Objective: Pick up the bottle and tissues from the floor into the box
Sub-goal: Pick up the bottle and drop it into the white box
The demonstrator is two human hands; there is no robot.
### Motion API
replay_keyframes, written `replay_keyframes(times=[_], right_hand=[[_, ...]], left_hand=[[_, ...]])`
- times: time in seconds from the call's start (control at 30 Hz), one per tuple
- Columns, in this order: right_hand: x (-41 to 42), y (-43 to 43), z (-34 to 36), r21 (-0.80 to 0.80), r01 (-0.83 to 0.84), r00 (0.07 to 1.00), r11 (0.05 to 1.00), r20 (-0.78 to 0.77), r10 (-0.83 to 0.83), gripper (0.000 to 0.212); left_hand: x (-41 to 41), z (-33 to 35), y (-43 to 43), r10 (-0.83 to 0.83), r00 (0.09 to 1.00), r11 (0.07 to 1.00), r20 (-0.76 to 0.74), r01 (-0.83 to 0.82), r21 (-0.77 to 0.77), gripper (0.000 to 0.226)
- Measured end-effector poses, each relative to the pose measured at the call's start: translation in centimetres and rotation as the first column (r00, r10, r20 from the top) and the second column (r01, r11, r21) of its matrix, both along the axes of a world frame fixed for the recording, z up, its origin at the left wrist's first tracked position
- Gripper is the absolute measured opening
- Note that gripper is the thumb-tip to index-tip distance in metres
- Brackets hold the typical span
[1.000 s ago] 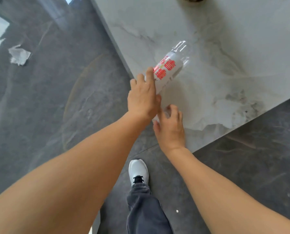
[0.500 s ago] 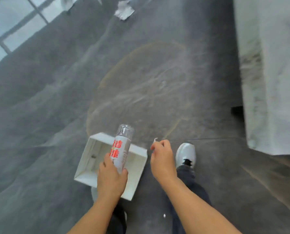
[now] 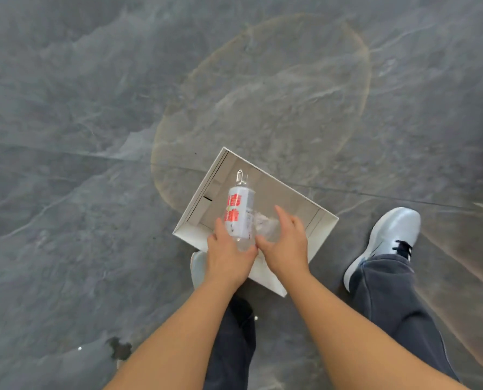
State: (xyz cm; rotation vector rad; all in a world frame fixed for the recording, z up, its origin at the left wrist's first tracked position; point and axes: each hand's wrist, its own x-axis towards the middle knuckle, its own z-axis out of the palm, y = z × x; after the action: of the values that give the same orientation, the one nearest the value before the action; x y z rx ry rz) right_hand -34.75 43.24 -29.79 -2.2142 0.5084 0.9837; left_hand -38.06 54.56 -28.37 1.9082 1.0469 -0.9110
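Observation:
A clear plastic bottle (image 3: 238, 212) with a white label and red characters points away from me over the open white box (image 3: 323, 235) on the grey floor. My left hand (image 3: 229, 257) is shut on the bottle's lower end. Beside it on the right, my right hand (image 3: 285, 243) hovers over the box with its fingers spread. A crumpled white tissue (image 3: 264, 220) lies in the box just ahead of those fingers, apart from them as far as I can see.
The box stands between my feet: a white shoe (image 3: 389, 237) to its right, the other shoe (image 3: 198, 267) partly hidden under my left hand. A round pale ring (image 3: 358, 88) marks the dark marbled floor beyond the box.
I have turned from the white marble slab to the box. The bottle has moved lower over the box interior. My right hand has opened, and the tissue it pinched now lies in the box.

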Motion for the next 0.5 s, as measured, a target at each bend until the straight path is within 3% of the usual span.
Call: replay_keyframes(times=[0.1,0.3,0.4,0.5], right_hand=[[1.6,-1.3,0.8,-0.08,-0.039,0.998,0.996,-0.042,0.036,0.073],[6.9,-4.9,5.5,-0.143,-0.121,0.993,0.982,0.0,0.122,0.04],[10.9,-7.3,8.7,-0.139,-0.188,0.98,0.972,0.031,0.194,0.034],[15.5,-10.8,12.5,-0.12,-0.23,0.967,0.966,0.081,0.241,0.034]], left_hand=[[1.1,0.7,0.4,-0.112,0.99,0.994,-0.081,0.111,-0.019,0.094],[5.2,5.7,1.4,-0.383,0.908,0.905,-0.17,0.406,0.131,0.04],[8.7,9.2,0.3,-0.509,0.845,0.816,-0.166,0.534,0.221,0.032],[13.4,12.8,-2.9,-0.548,0.825,0.785,-0.139,0.564,0.256,0.029]])
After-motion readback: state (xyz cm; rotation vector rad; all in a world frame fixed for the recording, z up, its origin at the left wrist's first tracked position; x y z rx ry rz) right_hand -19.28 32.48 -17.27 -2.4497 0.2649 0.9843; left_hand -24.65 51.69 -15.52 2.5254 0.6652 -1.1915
